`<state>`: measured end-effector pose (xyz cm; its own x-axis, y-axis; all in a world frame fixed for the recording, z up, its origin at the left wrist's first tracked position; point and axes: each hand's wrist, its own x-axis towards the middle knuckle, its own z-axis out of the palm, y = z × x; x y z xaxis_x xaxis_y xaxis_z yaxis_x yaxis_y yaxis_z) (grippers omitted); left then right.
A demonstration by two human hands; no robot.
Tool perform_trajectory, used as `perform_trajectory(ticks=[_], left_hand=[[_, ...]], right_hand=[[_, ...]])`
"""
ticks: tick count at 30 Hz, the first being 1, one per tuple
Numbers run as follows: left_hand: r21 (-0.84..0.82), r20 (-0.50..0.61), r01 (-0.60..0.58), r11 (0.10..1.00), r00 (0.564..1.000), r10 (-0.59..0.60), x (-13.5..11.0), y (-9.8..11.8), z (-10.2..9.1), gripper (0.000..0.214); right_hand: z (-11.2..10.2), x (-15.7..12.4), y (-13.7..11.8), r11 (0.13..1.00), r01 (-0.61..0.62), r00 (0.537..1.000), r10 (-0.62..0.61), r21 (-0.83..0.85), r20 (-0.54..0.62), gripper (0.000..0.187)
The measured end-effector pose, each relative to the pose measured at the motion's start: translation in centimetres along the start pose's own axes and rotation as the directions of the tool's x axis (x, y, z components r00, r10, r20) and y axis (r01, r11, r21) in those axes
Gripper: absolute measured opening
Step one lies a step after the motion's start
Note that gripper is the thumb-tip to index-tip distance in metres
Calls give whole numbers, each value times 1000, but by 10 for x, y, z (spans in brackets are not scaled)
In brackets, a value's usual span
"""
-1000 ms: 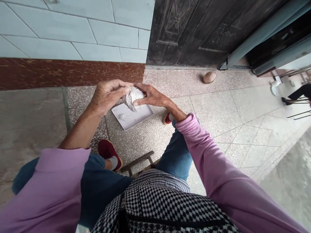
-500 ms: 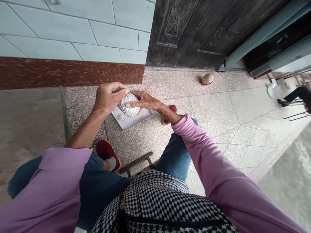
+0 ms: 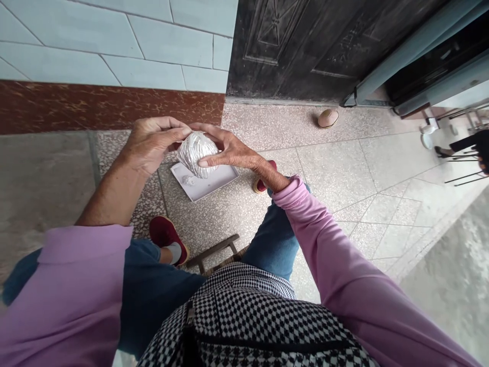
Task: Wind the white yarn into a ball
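Observation:
A ball of shiny white yarn [image 3: 197,154] is held up over a shallow white tray [image 3: 217,186]. My right hand [image 3: 233,149] is wrapped round its right side, thumb across the front and fingers over the far top. At the upper left edge of the ball, my left hand [image 3: 153,142] is closed, with thumb and index finger pinched together on the yarn; the strand itself is too fine to make out. A small white tangle [image 3: 188,180] lies in the tray, under the ball.
The tray is on the speckled floor [image 3: 214,221] between my red shoes [image 3: 168,237]. A wooden stool [image 3: 214,252] shows beneath me. Ahead are a tiled wall [image 3: 114,30] and dark door [image 3: 286,51], with a round tan object [image 3: 327,118] nearby. A person's leg [image 3: 466,142] shows far right.
Both hands and the yarn ball have risen slightly and moved left. My left hand has shifted from above the ball to its upper left side, and the ball has turned somewhat.

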<state>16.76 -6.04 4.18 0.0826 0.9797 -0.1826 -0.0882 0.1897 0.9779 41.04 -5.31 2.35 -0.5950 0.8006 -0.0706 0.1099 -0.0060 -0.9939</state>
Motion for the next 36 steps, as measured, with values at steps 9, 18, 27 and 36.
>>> perform_trajectory(ticks=[9, 18, 27, 36], left_hand=[[40, -28, -87, 995, 996, 88, 10, -14, -3, 38], [83, 46, -100, 992, 994, 96, 0, -14, 1, 30], [171, 111, -61, 983, 993, 42, -5, -12, -1, 26], [246, 184, -120, 962, 980, 75, -8, -12, -2, 27]], right_hand=[[-6, -13, -22, 998, 63, 991, -62, 7, -122, 101], [-26, -11, -27, 997, 8, 921, -35, -73, -387, 115], [-106, -16, -4, 987, 13, 810, -106, -163, -577, 115], [-129, -52, -11, 933, 284, 575, 20, 222, -818, 42]])
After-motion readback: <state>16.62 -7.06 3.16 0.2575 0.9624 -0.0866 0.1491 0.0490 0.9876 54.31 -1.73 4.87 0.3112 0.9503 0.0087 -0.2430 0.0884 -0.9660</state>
